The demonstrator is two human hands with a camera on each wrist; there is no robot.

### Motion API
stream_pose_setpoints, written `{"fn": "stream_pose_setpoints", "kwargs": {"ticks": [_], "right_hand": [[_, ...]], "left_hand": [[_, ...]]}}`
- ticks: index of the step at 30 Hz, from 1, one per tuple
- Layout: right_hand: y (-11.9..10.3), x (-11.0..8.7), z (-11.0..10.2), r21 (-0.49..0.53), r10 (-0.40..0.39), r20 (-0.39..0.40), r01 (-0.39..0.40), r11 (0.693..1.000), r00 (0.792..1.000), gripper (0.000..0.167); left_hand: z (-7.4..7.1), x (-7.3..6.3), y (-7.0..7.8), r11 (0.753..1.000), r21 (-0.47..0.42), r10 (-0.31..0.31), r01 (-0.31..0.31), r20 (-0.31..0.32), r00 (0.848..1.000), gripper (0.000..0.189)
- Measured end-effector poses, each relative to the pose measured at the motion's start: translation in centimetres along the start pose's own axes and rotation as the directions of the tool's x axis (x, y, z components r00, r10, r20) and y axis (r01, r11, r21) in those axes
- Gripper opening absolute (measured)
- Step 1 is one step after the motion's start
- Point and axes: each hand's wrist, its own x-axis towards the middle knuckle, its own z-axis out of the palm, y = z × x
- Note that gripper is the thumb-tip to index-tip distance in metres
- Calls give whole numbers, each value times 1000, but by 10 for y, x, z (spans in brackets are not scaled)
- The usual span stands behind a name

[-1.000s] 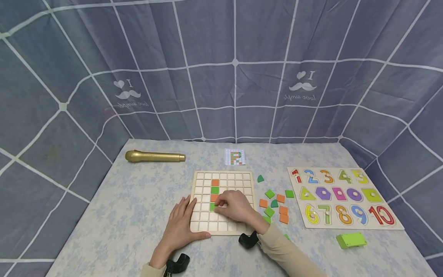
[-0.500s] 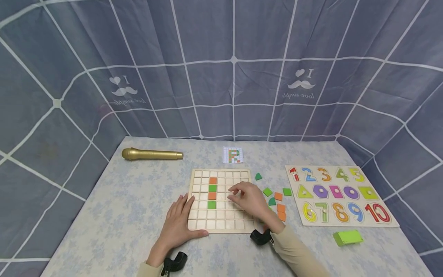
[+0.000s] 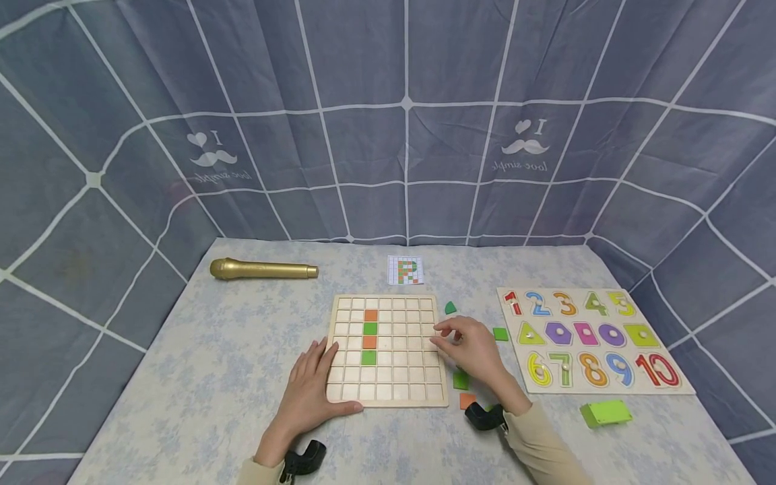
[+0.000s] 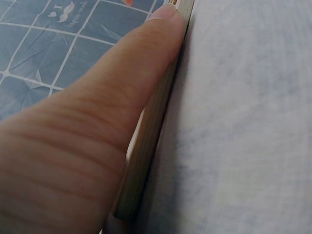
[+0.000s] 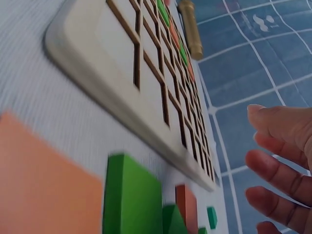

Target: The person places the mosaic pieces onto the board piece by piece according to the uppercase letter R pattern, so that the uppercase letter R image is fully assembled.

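A square wooden grid board (image 3: 409, 392) lies on the table. Orange (image 3: 370, 315) and green tiles (image 3: 369, 358) alternate down one column of it. My left hand (image 3: 310, 387) rests along the board's left side with fingers extended, its thumb (image 4: 131, 78) on the near edge. My right hand (image 3: 475, 350) is over the board's right side and the loose tiles there, fingers loosely bent and holding nothing. In the right wrist view, those fingers (image 5: 273, 168) hang apart above an orange tile (image 5: 46, 185) and a thick green tile (image 5: 131, 195). The hand hides several tiles in the head view.
Behind the board lies a small pattern card (image 3: 405, 270). A gold microphone (image 3: 263, 269) is at the back left. The number-and-shape puzzle board (image 3: 582, 385) occupies the right side, with a lime-green block (image 3: 606, 413) in front. A gridded curtain (image 3: 364, 148) surrounds the table.
My right hand has left the lowest green tile in the column and moved right, off the grid's middle to the loose tiles. My left hand stays at the board. The head view shifted slightly.
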Motion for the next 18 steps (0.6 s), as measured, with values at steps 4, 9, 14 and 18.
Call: {"fn": "stream_pose_setpoints", "kwargs": {"ticks": [4, 9, 14, 18], "right_hand": [[5, -3, -6, -27, 32, 10, -32, 999, 999, 18], [11, -6, -12, -55, 102, 62, -99, 994, 993, 20], [15, -8, -17, -81, 146, 113, -137, 987, 983, 21], [17, -8, -18, -113, 159, 139, -144, 983, 977, 22]], "left_hand": [[0, 0, 0, 1000, 2, 3, -3, -2, 1000, 115], [0, 1, 0, 1000, -6, 0, 0, -1, 1000, 116], [1, 1, 0, 1000, -5, -6, 6, 5, 1000, 116], [0, 0, 0, 1000, -3, -9, 9, 8, 1000, 116]]}}
